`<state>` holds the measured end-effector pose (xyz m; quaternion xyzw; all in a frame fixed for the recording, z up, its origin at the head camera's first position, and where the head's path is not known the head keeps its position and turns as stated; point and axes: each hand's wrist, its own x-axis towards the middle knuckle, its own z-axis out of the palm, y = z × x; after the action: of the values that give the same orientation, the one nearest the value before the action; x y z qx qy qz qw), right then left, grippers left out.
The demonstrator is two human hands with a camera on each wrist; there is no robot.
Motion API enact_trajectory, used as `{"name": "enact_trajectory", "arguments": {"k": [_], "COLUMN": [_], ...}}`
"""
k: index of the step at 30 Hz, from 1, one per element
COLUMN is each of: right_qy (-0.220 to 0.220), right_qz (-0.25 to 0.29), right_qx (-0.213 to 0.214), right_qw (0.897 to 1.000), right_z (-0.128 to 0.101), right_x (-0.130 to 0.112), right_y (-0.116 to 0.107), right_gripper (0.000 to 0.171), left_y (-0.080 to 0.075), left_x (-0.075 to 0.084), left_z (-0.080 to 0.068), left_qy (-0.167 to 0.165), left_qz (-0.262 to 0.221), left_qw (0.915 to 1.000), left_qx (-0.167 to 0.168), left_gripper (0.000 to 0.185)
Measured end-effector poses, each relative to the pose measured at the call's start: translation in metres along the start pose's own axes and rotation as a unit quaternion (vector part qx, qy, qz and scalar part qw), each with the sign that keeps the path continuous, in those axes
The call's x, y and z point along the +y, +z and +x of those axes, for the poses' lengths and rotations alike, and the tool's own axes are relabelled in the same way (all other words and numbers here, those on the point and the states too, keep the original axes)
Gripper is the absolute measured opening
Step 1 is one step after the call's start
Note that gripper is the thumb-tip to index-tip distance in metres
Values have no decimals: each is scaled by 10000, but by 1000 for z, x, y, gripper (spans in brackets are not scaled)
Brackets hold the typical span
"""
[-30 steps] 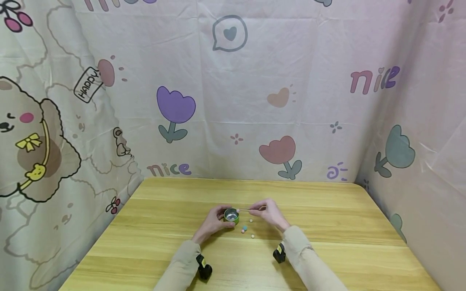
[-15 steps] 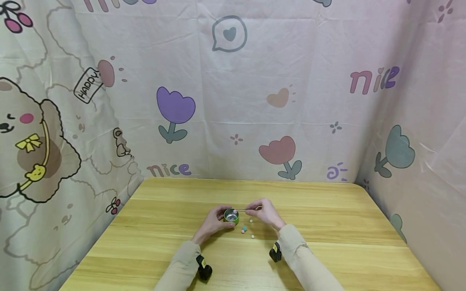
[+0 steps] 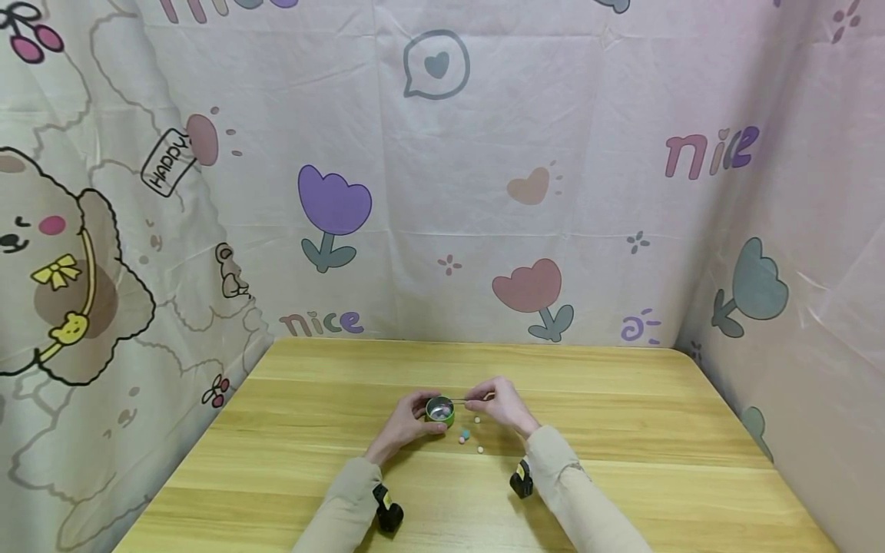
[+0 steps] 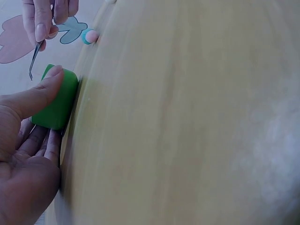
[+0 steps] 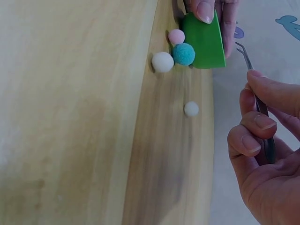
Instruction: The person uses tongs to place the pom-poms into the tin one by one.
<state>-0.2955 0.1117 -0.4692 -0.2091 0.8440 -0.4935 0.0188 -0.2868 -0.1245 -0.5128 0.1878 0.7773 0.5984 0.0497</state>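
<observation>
A small green cup (image 3: 440,412) with a shiny inside stands on the wooden table (image 3: 622,430). My left hand (image 3: 413,417) grips its side, thumb on the green wall (image 4: 56,101). My right hand (image 3: 492,401) pinches thin metal tweezers (image 3: 462,399), whose tips reach over the cup's rim. In the right wrist view the tweezers (image 5: 257,96) run through my fingers, and I see nothing in their tips. Pink (image 5: 176,36), teal (image 5: 183,54) and white (image 5: 162,62) pom-poms lie beside the cup (image 5: 204,40). A smaller white pom-pom (image 5: 191,108) lies apart.
Printed cloth walls (image 3: 442,192) close in the table at the back and both sides. The loose pom-poms (image 3: 465,435) lie between my hands, just right of the cup. A black camera is strapped under each wrist (image 3: 387,507).
My right hand has shifted a little to the left, bringing the tweezer tips over the cup. The left hand and the cup have stayed put.
</observation>
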Motion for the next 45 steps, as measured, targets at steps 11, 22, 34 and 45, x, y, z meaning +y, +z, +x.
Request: {"name": "enact_trajectory", "arguments": {"k": [11, 22, 34, 45], "right_qy": [-37, 160, 328, 348], "right_qz": [-44, -46, -104, -209], "right_qx": [36, 177, 348, 535], "right_qw": [10000, 9997, 9988, 9977], "right_z": [-1, -6, -18, -28], "right_x": [0, 4, 9, 22], "right_y": [-1, -4, -14, -29], "right_gripper": [17, 15, 17, 15], "left_y": [0, 0, 1, 2], "left_x": [-1, -1, -1, -2], "left_z": [2, 0, 0, 1], "left_qy": [-5, -3, -23, -54], "left_qz": [-15, -50, 20, -23], "left_qw": [10000, 10000, 10000, 9999], "left_qx": [-11, -2, 25, 111], "left_gripper": [69, 68, 69, 69]}}
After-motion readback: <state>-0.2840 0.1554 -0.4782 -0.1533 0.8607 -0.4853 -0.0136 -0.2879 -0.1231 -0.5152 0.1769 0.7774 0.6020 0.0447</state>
